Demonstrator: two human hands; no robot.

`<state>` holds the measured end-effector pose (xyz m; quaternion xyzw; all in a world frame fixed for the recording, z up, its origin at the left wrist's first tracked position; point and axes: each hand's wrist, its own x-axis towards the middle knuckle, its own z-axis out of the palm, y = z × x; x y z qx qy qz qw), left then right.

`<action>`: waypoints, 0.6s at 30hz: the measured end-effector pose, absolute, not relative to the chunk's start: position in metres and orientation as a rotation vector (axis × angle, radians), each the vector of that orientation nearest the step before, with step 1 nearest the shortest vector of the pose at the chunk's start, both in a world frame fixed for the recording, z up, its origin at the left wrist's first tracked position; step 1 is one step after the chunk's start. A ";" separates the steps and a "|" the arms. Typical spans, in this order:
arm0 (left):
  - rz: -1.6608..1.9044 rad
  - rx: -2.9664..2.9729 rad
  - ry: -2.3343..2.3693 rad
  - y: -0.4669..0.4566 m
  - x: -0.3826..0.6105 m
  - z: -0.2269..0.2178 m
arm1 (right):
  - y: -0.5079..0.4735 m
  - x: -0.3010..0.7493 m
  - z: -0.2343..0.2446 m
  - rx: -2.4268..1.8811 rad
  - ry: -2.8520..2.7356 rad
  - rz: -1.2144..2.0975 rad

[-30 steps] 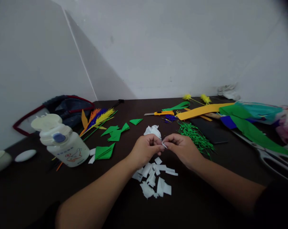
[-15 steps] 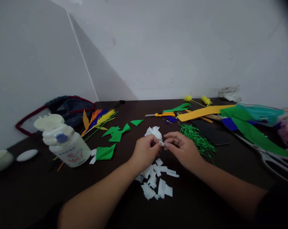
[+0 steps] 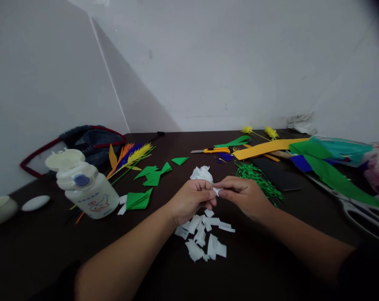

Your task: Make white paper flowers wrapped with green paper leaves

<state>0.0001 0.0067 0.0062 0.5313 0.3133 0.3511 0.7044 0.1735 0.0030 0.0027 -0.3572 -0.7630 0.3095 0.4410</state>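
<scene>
Between my two hands is a small white paper piece (image 3: 217,191), pinched from both sides. My left hand (image 3: 193,198) grips its left end between thumb and fingers. On the other end, my right hand (image 3: 239,193) holds it with thumb and forefinger. Just beyond the hands lies a crumpled white paper bundle (image 3: 202,173), its near part hidden by my left hand. Loose white paper scraps (image 3: 200,236) are spread on the dark table below my hands. Cut green paper pieces (image 3: 153,175) lie to the left.
A white bottle (image 3: 92,196) with its lid up stands left, by feather-like paper plumes (image 3: 136,154). Behind is a yellow utility knife (image 3: 216,150), its blade out. Right are green paper shreds (image 3: 258,179), a dark flat slab (image 3: 280,177), scissors (image 3: 358,211) and coloured paper strips (image 3: 270,147).
Both hands have come slightly nearer to me and closed in on the white paper piece. My right hand's fingers, spread before, are now drawn together on it.
</scene>
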 end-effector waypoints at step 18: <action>0.857 0.978 0.546 0.001 0.010 -0.003 | -0.004 0.160 0.000 -0.770 -1.658 0.830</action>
